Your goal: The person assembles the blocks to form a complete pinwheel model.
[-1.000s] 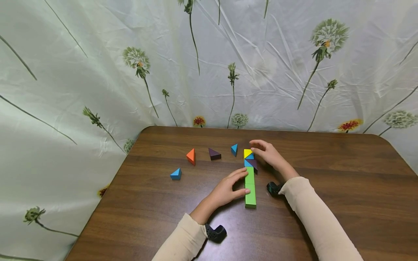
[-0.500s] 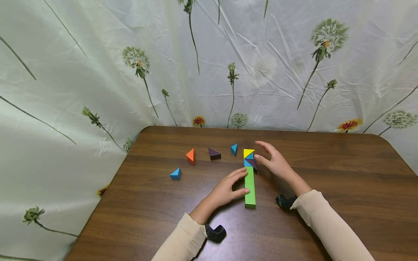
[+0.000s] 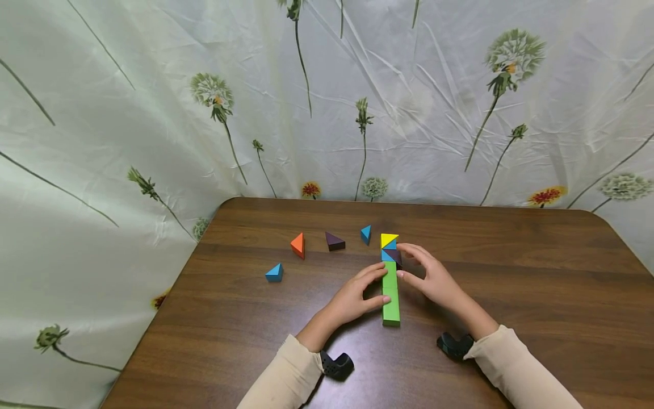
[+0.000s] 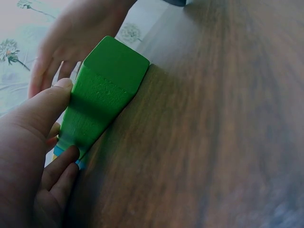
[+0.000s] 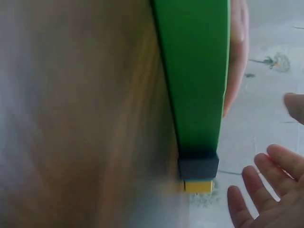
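Observation:
Two green rectangular blocks (image 3: 391, 309) lie end to end on the table. Beyond them the row continues with a blue triangular block (image 3: 386, 257), a purple one (image 3: 396, 257), another blue one (image 3: 392, 246) and a yellow one (image 3: 386, 238). My left hand (image 3: 349, 300) rests along the green blocks' left side, thumb at the nearer one and fingertips at the farther one. In the left wrist view its thumb touches the green side (image 4: 97, 95). On the right, my right hand (image 3: 436, 278) is held with fingers spread beside the purple block, gripping nothing.
Left of the row lie loose triangular blocks: blue (image 3: 366, 234), purple (image 3: 335, 242), orange (image 3: 298, 245) and another blue (image 3: 275, 272). They rest on a brown wooden table (image 3: 214, 329). A flowered curtain (image 3: 327, 142) hangs behind its far edge.
My right hand has come away from the yellow block at the far end, moving back toward me to beside the purple block. The left hand and the blocks look unmoved.

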Demonstrator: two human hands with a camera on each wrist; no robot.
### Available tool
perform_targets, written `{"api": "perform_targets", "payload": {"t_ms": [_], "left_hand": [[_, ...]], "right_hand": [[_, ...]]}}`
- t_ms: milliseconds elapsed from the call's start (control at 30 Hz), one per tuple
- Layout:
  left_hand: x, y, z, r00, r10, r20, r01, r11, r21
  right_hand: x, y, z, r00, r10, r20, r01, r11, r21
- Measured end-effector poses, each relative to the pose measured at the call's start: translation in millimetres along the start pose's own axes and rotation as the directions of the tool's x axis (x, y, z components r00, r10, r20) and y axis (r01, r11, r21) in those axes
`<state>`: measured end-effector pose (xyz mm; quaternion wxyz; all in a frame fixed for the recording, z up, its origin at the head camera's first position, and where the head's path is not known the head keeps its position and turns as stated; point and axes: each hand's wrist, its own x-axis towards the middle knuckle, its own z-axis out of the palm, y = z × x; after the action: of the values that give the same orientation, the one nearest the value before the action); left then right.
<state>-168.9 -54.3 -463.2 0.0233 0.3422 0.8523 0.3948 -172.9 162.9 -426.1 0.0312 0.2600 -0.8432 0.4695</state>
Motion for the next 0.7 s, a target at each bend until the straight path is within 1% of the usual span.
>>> {"api": "perform_targets", "payload": {"t_ms": [267, 500, 700], "left_hand": [[-0.6, -0.4, 0.2, 1.000, -0.004, -0.002, 0.004, 1.000, 0.004], [-0.2, 0.0, 0.6, 1.000, 0.008, -0.006, -0.008, 1.000, 0.010], [-0.3, 0.8, 0.2, 1.000, 0.019, -0.012, -0.019, 1.000, -0.002]], "right_hand": [[-13.4, -1.3, 8.9, 0.999, -0.019, 0.048, 0.020, 1.000, -0.021], [-15.7, 1.0, 11.2, 0.994, 0.004, 0.105, 0.000, 0.999, -0.035], [-15.7, 5.1, 12.3, 0.990, -0.001, 0.142, 0.008, 0.999, -0.045]]}}
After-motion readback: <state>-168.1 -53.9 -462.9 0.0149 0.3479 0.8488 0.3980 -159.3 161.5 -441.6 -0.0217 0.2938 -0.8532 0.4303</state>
